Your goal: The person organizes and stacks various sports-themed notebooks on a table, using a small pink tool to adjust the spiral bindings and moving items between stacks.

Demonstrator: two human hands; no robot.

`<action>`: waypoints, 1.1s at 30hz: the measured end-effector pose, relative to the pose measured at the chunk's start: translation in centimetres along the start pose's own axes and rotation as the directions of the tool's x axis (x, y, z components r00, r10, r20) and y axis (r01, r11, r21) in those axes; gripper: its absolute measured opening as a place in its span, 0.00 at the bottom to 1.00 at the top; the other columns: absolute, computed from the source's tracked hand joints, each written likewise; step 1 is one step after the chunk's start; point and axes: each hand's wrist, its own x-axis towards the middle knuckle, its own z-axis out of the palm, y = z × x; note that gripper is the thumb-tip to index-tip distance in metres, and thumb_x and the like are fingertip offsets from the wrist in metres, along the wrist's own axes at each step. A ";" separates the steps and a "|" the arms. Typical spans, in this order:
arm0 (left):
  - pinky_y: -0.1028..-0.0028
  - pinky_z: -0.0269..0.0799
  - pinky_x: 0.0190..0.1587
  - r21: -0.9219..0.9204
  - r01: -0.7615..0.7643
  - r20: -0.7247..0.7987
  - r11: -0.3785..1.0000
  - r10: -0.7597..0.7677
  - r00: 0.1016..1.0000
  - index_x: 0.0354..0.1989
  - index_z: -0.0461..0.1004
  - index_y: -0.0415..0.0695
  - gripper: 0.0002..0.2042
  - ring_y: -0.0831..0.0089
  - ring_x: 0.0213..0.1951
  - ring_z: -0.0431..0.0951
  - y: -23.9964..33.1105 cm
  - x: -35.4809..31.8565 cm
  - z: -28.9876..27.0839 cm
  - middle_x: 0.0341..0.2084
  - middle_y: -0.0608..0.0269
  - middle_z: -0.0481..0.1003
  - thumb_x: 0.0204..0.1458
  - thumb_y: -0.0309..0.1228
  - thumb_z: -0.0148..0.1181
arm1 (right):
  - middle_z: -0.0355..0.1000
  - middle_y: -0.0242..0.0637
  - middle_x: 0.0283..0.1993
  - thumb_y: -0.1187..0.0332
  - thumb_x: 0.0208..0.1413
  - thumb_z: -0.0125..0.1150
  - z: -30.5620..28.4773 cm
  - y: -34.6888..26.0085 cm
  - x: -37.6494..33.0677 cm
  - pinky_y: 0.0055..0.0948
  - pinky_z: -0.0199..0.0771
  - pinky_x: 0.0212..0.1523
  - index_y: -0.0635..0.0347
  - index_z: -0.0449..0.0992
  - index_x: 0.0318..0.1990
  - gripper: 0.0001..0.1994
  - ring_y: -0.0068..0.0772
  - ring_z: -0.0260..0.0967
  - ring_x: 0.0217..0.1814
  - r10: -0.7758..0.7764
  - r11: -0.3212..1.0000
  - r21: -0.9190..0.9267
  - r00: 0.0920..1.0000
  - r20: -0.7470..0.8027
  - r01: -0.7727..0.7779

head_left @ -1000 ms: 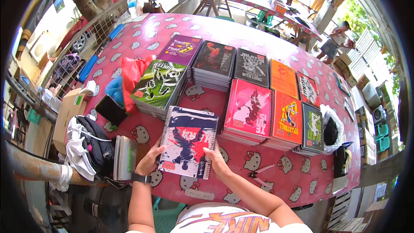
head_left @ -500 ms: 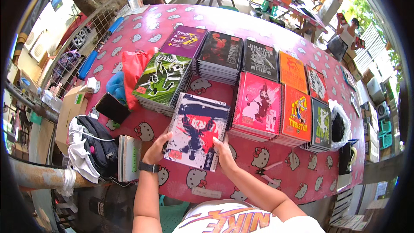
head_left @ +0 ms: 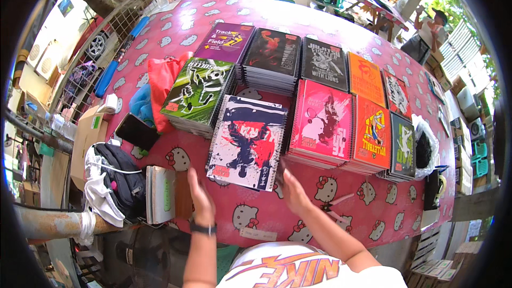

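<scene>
A white, navy and red spiral notebook (head_left: 246, 144) lies on the table in front of me, between a green notebook stack (head_left: 196, 88) and a pink notebook stack (head_left: 321, 120). My left hand (head_left: 202, 201) is off it, below its lower left corner, fingers stretched out and holding nothing. Near the notebook's lower right edge is my right hand (head_left: 296, 193), fingers extended and slightly apart. Whether its fingertips still touch the edge is hard to tell. Behind stand stacks with purple (head_left: 226, 42), black (head_left: 271, 56) and orange (head_left: 366, 80) covers.
The table (head_left: 218, 224) has a pink patterned cover. At left lie a phone (head_left: 137, 131), red cloth (head_left: 161, 82), a dark bag (head_left: 120, 176) and upright notebooks (head_left: 160, 194). Scissors (head_left: 332, 209) lie at front right, a plastic bag (head_left: 425, 146) farther right. Another person (head_left: 428, 34) stands beyond.
The white notebook has moved away from me to line up with the stacks. Both hands have let go; the left has dropped back toward the table's front edge, and the right has shifted slightly right.
</scene>
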 end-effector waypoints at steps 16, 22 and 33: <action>0.65 0.52 0.55 -0.159 0.140 0.226 0.977 -0.102 0.969 0.66 0.33 0.56 0.44 0.72 0.58 0.54 -3.4 -1.7 7.0 0.61 0.65 0.50 0.49 0.48 0.58 | 0.45 0.39 0.67 0.50 0.60 0.40 0.3 2.1 4.9 0.29 0.32 0.68 0.66 0.42 0.65 0.35 0.30 0.37 0.70 -0.099 0.994 -0.050 0.988 -0.122 0.093; 0.65 0.55 0.55 -0.091 0.179 0.242 0.980 -0.153 0.958 0.66 0.33 0.58 0.43 0.72 0.57 0.56 -3.2 -0.1 7.6 0.60 0.66 0.51 0.49 0.45 0.59 | 0.39 0.39 0.69 0.51 0.61 0.40 0.6 2.0 4.8 0.30 0.32 0.68 0.62 0.40 0.66 0.33 0.30 0.33 0.71 -0.144 0.984 -0.131 0.977 -0.155 0.124; 0.57 0.47 0.59 -0.150 0.220 0.289 0.964 -0.170 0.942 0.66 0.30 0.57 0.49 0.68 0.61 0.49 -4.0 0.8 10.3 0.63 0.65 0.45 0.45 0.48 0.63 | 0.51 0.52 0.64 0.57 0.52 0.57 -0.1 -2.5 -2.2 0.34 0.41 0.66 0.61 0.52 0.63 0.34 0.41 0.39 0.70 -0.043 0.697 -0.704 0.988 0.151 0.138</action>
